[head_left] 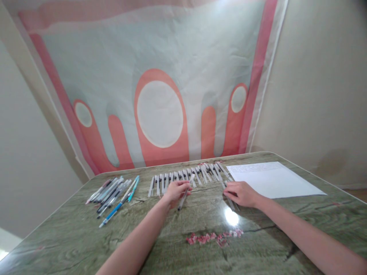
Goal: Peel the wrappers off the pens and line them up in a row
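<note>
My left hand [175, 192] is closed around a slim pen [182, 201], which tilts with its pale end up and its dark end toward me. Just beyond that hand, a long row of clear and white pens [158, 183] with dark bands lies side by side. My right hand [241, 193], at the right end of the row, has its fingers closed on a clear pen [230, 203] at the table surface. Its fingers partly hide that pen, and I cannot tell whether more than one is under them.
Several mixed pens lie in a loose pile [110, 193] on the left, with a blue pen [113, 214] nearest me. A white sheet of paper [276, 181] with writing along its top lies at the right. The wood-patterned table [160, 248] meets a patterned hanging cloth [195, 46] behind.
</note>
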`<state>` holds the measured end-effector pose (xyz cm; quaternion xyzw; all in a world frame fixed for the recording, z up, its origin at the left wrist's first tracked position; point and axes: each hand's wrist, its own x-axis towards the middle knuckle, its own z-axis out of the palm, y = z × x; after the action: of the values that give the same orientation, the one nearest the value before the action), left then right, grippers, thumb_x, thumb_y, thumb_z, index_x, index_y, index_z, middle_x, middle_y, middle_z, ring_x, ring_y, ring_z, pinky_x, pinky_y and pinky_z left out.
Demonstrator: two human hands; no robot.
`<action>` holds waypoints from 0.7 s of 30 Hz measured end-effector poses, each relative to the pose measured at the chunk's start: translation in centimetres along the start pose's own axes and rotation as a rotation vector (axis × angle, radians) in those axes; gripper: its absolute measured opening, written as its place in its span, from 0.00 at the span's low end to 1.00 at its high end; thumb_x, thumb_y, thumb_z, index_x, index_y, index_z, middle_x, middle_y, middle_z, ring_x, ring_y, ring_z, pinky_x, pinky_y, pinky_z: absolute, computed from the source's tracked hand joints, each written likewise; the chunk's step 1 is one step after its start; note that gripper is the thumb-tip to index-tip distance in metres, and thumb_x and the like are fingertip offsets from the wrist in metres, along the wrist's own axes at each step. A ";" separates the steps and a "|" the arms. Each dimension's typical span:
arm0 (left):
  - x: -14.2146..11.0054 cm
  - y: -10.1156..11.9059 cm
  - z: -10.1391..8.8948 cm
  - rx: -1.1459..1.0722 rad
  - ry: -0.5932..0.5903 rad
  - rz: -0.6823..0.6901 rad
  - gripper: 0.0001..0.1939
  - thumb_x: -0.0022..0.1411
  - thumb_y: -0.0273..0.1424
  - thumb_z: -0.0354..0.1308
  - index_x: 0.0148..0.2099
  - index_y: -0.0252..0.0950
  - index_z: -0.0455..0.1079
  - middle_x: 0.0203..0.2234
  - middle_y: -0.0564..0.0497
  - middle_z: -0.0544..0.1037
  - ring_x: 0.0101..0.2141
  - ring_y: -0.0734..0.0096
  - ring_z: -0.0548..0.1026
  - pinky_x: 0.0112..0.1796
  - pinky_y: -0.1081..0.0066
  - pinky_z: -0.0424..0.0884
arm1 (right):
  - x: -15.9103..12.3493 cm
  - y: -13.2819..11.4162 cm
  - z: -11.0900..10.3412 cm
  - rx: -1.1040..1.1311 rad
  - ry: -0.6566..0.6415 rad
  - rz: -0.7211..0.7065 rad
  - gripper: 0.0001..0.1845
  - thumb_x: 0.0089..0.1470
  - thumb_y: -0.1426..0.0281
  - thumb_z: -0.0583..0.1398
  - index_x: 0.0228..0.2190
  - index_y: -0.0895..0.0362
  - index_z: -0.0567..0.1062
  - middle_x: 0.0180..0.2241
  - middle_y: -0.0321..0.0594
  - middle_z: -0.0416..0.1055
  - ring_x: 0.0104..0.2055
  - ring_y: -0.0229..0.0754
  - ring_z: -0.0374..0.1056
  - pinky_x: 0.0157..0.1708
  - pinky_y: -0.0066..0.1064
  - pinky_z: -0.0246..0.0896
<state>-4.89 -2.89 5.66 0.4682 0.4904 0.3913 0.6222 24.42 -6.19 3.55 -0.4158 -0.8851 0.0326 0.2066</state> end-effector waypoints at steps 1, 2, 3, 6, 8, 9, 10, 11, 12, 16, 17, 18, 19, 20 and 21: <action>0.0 -0.3 1.5 -0.038 -0.038 -0.019 0.17 0.43 0.32 0.61 0.38 0.30 0.68 0.23 0.49 0.74 0.26 0.75 0.72 0.29 0.75 0.69 | 0.0 0.1 0.0 -0.004 -0.003 0.005 0.16 0.54 0.65 0.48 0.30 0.54 0.74 0.26 0.38 0.68 0.31 0.38 0.63 0.32 0.28 0.55; -0.1 -0.6 2.9 -0.070 -0.063 -0.040 0.17 0.43 0.31 0.61 0.38 0.30 0.68 0.23 0.49 0.73 0.25 0.76 0.72 0.29 0.75 0.69 | -0.1 0.1 0.0 -0.008 -0.008 0.009 0.16 0.54 0.65 0.48 0.30 0.53 0.74 0.26 0.38 0.68 0.31 0.38 0.63 0.32 0.28 0.55; -0.2 -0.8 4.1 -0.094 -0.084 -0.057 0.17 0.42 0.30 0.61 0.37 0.29 0.67 0.22 0.50 0.73 0.24 0.77 0.71 0.28 0.75 0.69 | -0.1 0.2 0.0 -0.012 -0.011 0.013 0.15 0.54 0.65 0.48 0.31 0.53 0.74 0.26 0.38 0.69 0.31 0.38 0.63 0.32 0.28 0.55; -0.4 -1.3 7.2 -0.158 -0.118 -0.107 0.15 0.42 0.28 0.61 0.36 0.29 0.67 0.20 0.50 0.72 0.22 0.78 0.71 0.26 0.76 0.68 | -0.1 0.3 -0.1 -0.003 -0.014 0.020 0.14 0.53 0.66 0.49 0.30 0.53 0.74 0.26 0.39 0.69 0.31 0.38 0.64 0.32 0.28 0.55; -0.5 -1.8 8.4 -0.192 -0.118 -0.123 0.15 0.42 0.28 0.61 0.35 0.29 0.67 0.20 0.50 0.71 0.22 0.78 0.70 0.26 0.76 0.68 | -0.2 0.3 -0.2 0.006 -0.007 0.022 0.14 0.53 0.66 0.49 0.30 0.54 0.74 0.26 0.39 0.69 0.31 0.38 0.64 0.32 0.28 0.55; -0.5 -2.1 8.7 -0.209 -0.113 -0.124 0.15 0.42 0.27 0.61 0.35 0.29 0.67 0.20 0.50 0.71 0.22 0.78 0.71 0.26 0.76 0.68 | -0.2 0.3 -0.2 0.010 -0.005 0.023 0.14 0.53 0.65 0.50 0.29 0.54 0.74 0.26 0.39 0.69 0.31 0.38 0.64 0.32 0.28 0.55; -0.5 -2.4 8.9 -0.227 -0.108 -0.119 0.15 0.42 0.27 0.61 0.35 0.28 0.67 0.21 0.50 0.71 0.23 0.77 0.71 0.26 0.76 0.68 | -0.1 0.2 -0.3 0.013 -0.003 0.024 0.14 0.52 0.65 0.50 0.29 0.54 0.74 0.25 0.39 0.69 0.30 0.38 0.64 0.31 0.28 0.55; -0.5 -2.6 9.0 -0.243 -0.105 -0.108 0.15 0.42 0.28 0.62 0.35 0.28 0.67 0.21 0.50 0.71 0.23 0.77 0.71 0.26 0.76 0.68 | -0.1 0.2 -0.3 0.016 -0.001 0.027 0.14 0.52 0.65 0.50 0.29 0.54 0.74 0.25 0.39 0.69 0.30 0.38 0.64 0.31 0.28 0.55; -0.6 -2.9 9.0 -0.256 -0.106 -0.095 0.15 0.42 0.28 0.62 0.35 0.28 0.67 0.21 0.50 0.71 0.24 0.77 0.71 0.27 0.76 0.68 | -0.1 0.2 -0.3 0.021 0.004 0.033 0.14 0.52 0.65 0.50 0.28 0.54 0.74 0.25 0.38 0.69 0.29 0.38 0.64 0.30 0.28 0.56; -0.8 -3.4 8.6 -0.240 -0.146 -0.036 0.16 0.41 0.31 0.62 0.35 0.29 0.67 0.22 0.50 0.71 0.23 0.78 0.70 0.27 0.76 0.67 | 0.3 -0.2 -0.2 0.124 0.127 0.116 0.14 0.52 0.63 0.50 0.30 0.54 0.74 0.26 0.38 0.70 0.29 0.38 0.64 0.31 0.29 0.57; -0.9 -3.4 8.5 -0.217 -0.159 -0.022 0.17 0.41 0.32 0.62 0.35 0.28 0.68 0.22 0.50 0.71 0.22 0.79 0.69 0.27 0.76 0.66 | 0.5 -0.3 -0.2 0.176 0.167 0.150 0.14 0.53 0.63 0.50 0.32 0.54 0.73 0.28 0.39 0.71 0.30 0.39 0.65 0.32 0.29 0.58; -0.9 -3.4 8.5 -0.189 -0.171 -0.008 0.17 0.41 0.32 0.62 0.35 0.28 0.68 0.22 0.50 0.71 0.22 0.80 0.68 0.26 0.77 0.65 | 0.6 -0.5 -0.2 0.237 0.199 0.185 0.15 0.53 0.62 0.50 0.34 0.54 0.73 0.30 0.39 0.71 0.31 0.39 0.65 0.33 0.30 0.58; -1.0 -3.4 8.5 -0.160 -0.182 0.006 0.17 0.41 0.32 0.61 0.35 0.28 0.68 0.22 0.50 0.71 0.22 0.80 0.68 0.25 0.78 0.64 | 0.8 -0.7 -0.3 0.304 0.214 0.218 0.16 0.52 0.61 0.50 0.35 0.55 0.72 0.31 0.39 0.72 0.31 0.39 0.66 0.33 0.30 0.59; -1.0 -3.4 8.5 -0.130 -0.194 0.018 0.17 0.41 0.32 0.61 0.36 0.29 0.69 0.22 0.50 0.71 0.21 0.81 0.67 0.24 0.78 0.63 | 1.0 -0.9 -0.3 0.372 0.214 0.247 0.17 0.52 0.61 0.50 0.37 0.55 0.72 0.31 0.39 0.72 0.31 0.40 0.66 0.32 0.30 0.59; -1.0 -3.4 8.5 -0.104 -0.207 0.030 0.17 0.42 0.32 0.61 0.36 0.29 0.69 0.22 0.50 0.71 0.21 0.81 0.67 0.24 0.79 0.63 | 1.1 -1.1 -0.4 0.437 0.203 0.269 0.17 0.52 0.60 0.50 0.38 0.56 0.71 0.30 0.39 0.72 0.31 0.39 0.65 0.31 0.29 0.59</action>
<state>3.26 -6.44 3.29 0.4803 0.3955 0.3752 0.6871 23.10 -6.14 4.53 -0.4763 -0.7685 0.2082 0.3731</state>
